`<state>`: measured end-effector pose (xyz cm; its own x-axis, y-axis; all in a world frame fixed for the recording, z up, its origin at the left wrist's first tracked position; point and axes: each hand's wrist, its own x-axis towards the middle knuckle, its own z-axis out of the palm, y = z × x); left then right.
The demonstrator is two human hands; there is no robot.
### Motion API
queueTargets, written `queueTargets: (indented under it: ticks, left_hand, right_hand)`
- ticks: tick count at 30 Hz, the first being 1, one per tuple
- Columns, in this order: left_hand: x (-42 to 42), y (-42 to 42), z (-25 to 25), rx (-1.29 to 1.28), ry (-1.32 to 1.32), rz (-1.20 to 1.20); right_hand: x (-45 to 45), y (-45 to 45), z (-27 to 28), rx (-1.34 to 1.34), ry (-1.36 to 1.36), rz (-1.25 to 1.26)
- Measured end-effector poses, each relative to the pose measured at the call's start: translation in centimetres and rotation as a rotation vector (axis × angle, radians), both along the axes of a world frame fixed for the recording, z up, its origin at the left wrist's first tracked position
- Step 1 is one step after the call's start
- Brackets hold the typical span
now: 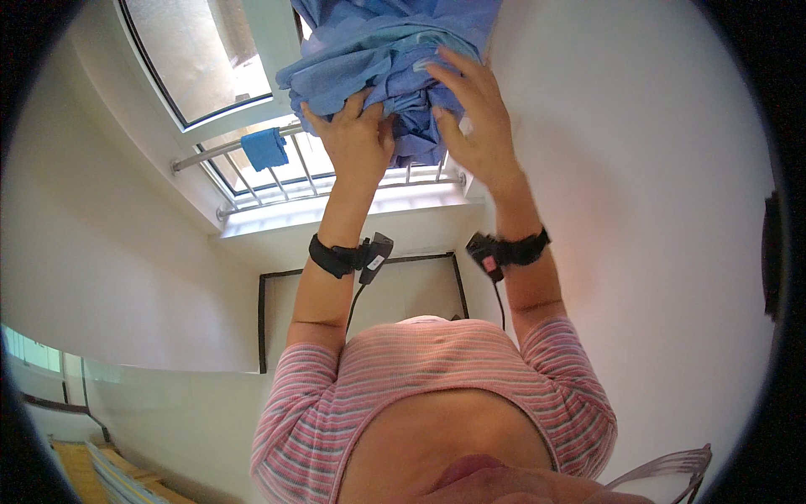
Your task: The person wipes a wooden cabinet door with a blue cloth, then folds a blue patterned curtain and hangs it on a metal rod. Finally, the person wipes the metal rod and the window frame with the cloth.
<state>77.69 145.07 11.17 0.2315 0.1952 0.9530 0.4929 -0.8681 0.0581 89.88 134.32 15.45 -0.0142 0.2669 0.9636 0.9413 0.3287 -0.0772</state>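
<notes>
A large bunched blue cloth (pixel 378 69) fills the top middle, in front of a window, with folds hanging down. My left hand (pixel 356 142) grips its lower left part, its fingertips pressed into the folds. At the cloth's right side is my right hand (pixel 482 120), with thumb and fingers spread apart. Its fingertips overlap the fabric, but whether they pinch it cannot be told. What holds the cloth's upper part lies beyond the picture's top edge. Each wrist wears a black strap with a small device and cable.
A metal railing (pixel 220 151) crosses the window (pixel 201 57), and a small folded blue cloth (pixel 264 148) hangs over it. Below runs a white sill (pixel 289 217). A plain wall (pixel 642 189) rises close on the right. Wooden boards (pixel 119 472) show at lower left.
</notes>
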Motion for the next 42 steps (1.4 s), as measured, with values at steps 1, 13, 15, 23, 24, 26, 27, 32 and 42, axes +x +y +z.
queueTargets:
  ticks: [1, 13, 15, 23, 24, 26, 27, 32, 42]
  left_hand:
    - [0.0, 0.1, 0.2, -0.015, 0.008, 0.011]
    - [0.2, 0.5, 1.1, -0.261, -0.082, -0.187]
    - [0.2, 0.6, 1.1, -0.291, -0.123, -0.236]
    - [0.2, 0.0, 1.5, -0.478, -0.173, -0.399]
    - [0.1, -0.1, 1.7, -0.47, -0.178, -0.42]
    - [0.4, -0.8, 2.6, -0.47, -0.169, -0.497]
    - [0.4, -1.0, 2.7, -0.472, -0.166, -0.525]
    - [0.5, -1.2, 2.5, -0.458, -0.091, -0.633]
    - [0.4, 0.6, 0.5, -0.436, -0.193, -1.005]
  right_hand:
    - [-0.4, -0.3, -1.5, 0.042, 0.063, 0.076]
    - [-0.7, 1.7, -8.4, -0.157, -0.008, -0.138]
    - [-0.2, 1.9, -8.7, -0.245, -0.028, -0.233]
    - [0.0, 3.0, -7.8, -0.615, 0.28, -0.405]
    - [0.5, 3.6, -7.6, -0.605, 0.394, -0.291]
    - [2.9, 5.0, -7.8, -0.576, 0.619, -0.075]
    - [2.8, 5.7, -7.7, -0.419, 0.776, 0.116]
    - [1.8, 6.3, -5.8, -0.272, 1.447, 1.143]
    - [6.8, 8.9, -5.5, -0.365, 1.184, 1.001]
